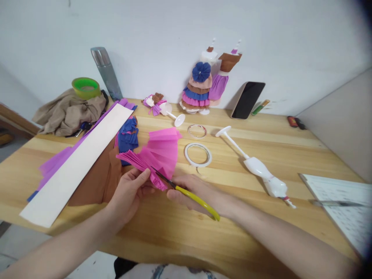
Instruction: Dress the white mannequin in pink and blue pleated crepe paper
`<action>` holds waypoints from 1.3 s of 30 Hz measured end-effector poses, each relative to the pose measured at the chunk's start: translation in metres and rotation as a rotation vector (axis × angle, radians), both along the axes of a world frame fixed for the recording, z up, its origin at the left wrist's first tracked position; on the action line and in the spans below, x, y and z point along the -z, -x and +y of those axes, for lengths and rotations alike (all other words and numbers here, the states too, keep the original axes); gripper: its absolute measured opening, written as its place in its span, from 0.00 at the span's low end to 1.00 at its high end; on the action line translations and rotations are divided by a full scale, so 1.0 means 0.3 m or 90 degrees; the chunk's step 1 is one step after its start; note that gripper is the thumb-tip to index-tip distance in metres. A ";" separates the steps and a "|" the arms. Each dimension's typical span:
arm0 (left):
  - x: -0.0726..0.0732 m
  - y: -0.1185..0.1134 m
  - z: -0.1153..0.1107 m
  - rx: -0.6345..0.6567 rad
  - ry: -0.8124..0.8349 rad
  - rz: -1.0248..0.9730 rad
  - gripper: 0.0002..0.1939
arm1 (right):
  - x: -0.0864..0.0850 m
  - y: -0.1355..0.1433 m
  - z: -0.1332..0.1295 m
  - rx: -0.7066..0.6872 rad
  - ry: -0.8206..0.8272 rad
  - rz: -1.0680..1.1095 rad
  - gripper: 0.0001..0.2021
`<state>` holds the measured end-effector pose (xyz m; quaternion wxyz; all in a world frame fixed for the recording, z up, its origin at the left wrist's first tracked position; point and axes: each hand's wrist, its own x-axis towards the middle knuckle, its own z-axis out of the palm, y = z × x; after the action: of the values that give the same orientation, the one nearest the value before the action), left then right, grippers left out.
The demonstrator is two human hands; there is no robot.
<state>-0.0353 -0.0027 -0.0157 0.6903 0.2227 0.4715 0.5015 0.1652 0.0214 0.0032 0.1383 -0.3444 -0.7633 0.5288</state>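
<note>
Pleated pink crepe paper (164,149) is pinched in my left hand (132,190), its folds bunched at the left and fanned out at the back. My right hand (192,190) grips yellow-handled scissors (197,200), whose dark blades lie across the folded paper near my left thumb. Whether the blades are fully closed is hard to see. Just beyond the paper lie a roll of white double-sided tape (198,155) and a thinner ring (197,131). A white mannequin on a stand (258,170) lies on its side to the right.
Left are a long white card strip (78,162), brown paper (95,182), blue ruffled paper (128,137), a cloth (69,112) under green tape (86,88), and a flask (107,73). Paper-dressed figures (199,89), a phone (248,100) and a glue stick (260,107) stand along the wall. A white board (343,201) lies right.
</note>
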 end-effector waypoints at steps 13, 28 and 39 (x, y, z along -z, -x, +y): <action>-0.011 -0.029 -0.005 -0.077 -0.018 0.034 0.19 | -0.011 0.036 -0.034 0.091 -0.041 -0.042 0.21; -0.013 -0.023 -0.003 -0.071 -0.001 -0.041 0.16 | 0.030 0.006 -0.019 0.075 -0.124 -0.050 0.22; -0.016 -0.030 -0.001 -0.071 0.017 -0.036 0.15 | 0.035 0.007 -0.019 0.070 -0.097 -0.061 0.25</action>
<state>-0.0263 -0.0029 -0.0110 0.6773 0.1724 0.4702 0.5389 0.1630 0.0157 -0.0072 0.1560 -0.3991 -0.7870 0.4439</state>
